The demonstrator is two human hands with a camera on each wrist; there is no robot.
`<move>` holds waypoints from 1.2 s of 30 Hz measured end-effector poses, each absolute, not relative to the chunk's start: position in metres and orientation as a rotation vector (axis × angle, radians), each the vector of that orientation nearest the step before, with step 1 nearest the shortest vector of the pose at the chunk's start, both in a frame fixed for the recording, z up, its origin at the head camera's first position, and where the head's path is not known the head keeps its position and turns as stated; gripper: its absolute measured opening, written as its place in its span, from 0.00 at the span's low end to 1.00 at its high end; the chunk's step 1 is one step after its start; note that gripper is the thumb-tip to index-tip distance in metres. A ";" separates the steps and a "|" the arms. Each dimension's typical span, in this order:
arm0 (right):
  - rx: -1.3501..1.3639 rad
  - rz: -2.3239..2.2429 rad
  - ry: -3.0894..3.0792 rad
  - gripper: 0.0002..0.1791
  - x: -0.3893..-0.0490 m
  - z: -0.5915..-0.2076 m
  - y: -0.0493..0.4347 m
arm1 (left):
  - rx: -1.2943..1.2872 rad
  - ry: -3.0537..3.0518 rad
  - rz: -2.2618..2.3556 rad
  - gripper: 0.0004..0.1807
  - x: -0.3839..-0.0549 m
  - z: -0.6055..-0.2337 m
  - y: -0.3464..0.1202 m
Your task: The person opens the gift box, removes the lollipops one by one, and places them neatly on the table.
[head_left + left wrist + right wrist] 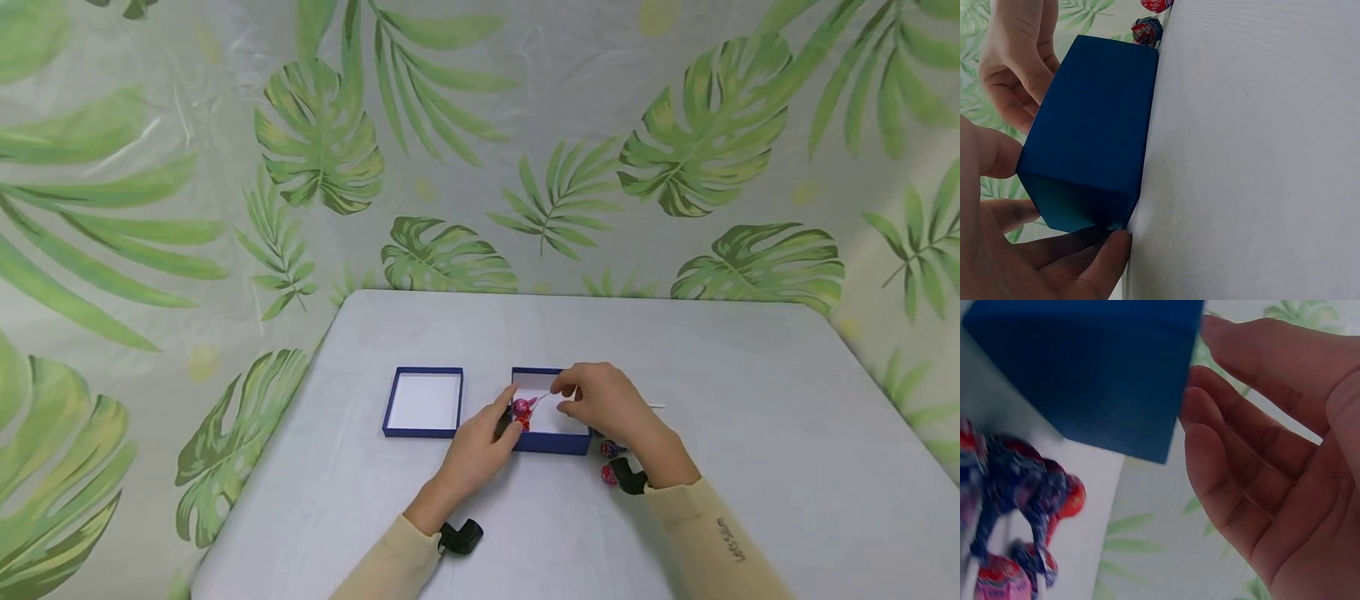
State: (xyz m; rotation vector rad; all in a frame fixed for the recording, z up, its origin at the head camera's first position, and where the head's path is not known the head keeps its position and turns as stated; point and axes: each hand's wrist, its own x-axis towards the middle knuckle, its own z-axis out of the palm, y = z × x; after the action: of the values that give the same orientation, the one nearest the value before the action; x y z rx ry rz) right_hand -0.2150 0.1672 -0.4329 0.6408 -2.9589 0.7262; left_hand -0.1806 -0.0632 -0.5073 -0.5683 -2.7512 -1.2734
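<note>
A blue box [551, 443] with a white inside stands at the middle of the table. My left hand [480, 442] holds it at its left end, thumb near the front corner and fingers along the side. My right hand [603, 404] is over the box's right part, thumb and fingers curled at the white stick of a pink lollipop [521, 407]. Its fingertips are partly hidden behind the box in the right wrist view. A red-wrapped lollipop [524, 423] lies beside the pink one in the box's left part.
A shallow blue lid [423, 433] with a white inside lies left of the box. Several wrapped lollipops [1022, 481] lie right of the box, partly under my right wrist. A white stick [657, 406] shows beyond that hand. A leaf-patterned sheet [555, 200] hangs behind the table.
</note>
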 end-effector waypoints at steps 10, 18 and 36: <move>0.773 0.754 -2.933 0.12 -0.216 -0.450 0.150 | -0.582 -2.721 -1.290 0.29 -0.182 -0.507 -0.063; 0.807 0.769 -2.942 0.12 -0.219 -0.462 0.143 | -0.601 -2.717 -1.304 0.29 -0.182 -0.506 -0.063; 0.757 0.585 -3.049 0.11 -0.229 -0.465 0.132 | -0.628 -2.698 -1.262 0.29 -0.182 -0.502 -0.065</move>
State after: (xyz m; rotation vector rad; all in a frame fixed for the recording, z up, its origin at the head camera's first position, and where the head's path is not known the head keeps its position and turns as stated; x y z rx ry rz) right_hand -0.2288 0.1315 -0.4646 0.7565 -3.0494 0.5846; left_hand -0.1818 -0.0648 -0.5023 -0.6278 -2.6979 -1.2617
